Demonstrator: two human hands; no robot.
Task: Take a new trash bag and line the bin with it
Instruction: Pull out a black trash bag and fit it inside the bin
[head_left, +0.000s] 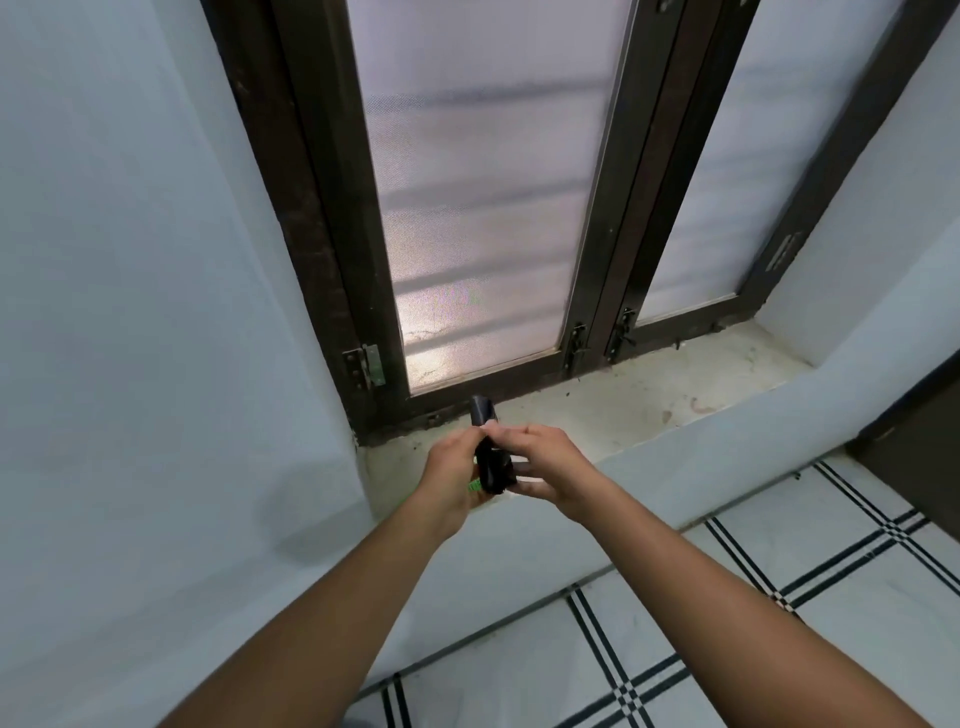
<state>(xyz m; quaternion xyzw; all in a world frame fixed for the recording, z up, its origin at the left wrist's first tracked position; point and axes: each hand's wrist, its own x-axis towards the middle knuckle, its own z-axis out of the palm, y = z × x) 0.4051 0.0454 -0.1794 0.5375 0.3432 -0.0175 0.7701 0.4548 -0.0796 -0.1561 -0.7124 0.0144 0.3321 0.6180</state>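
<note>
The roll of trash bags (493, 462) is up off the window sill (623, 400), held between both hands just above the sill's near left corner, close to the dark window frame (332, 291). It is black, with a bit of green label showing at its lower left end. A second small dark roll (482, 410) stands on the sill just beyond, against the bottom of the frame.

The bags look thin, light and limp, probably slick to the touch, so the roll should weigh almost nothing but will tend to unwind or slide if gripped loosely. A sensible hold is one hand wrapped round the body of the roll while the other pinches the free edge of the outermost bag and pulls it away; the film may stretch or tear if yanked anywhere but at its perforation.

The left hand (453, 478) has its fingers curled round the lower part of the roll, palm turned inward. The right hand (545, 457) comes in from the right, its thumb and forefinger pinching the top of the roll and the other fingers loosely bent beneath. Both forearms reach forward nearly straight over the tiled floor (727, 623). No bin is in view.
</note>
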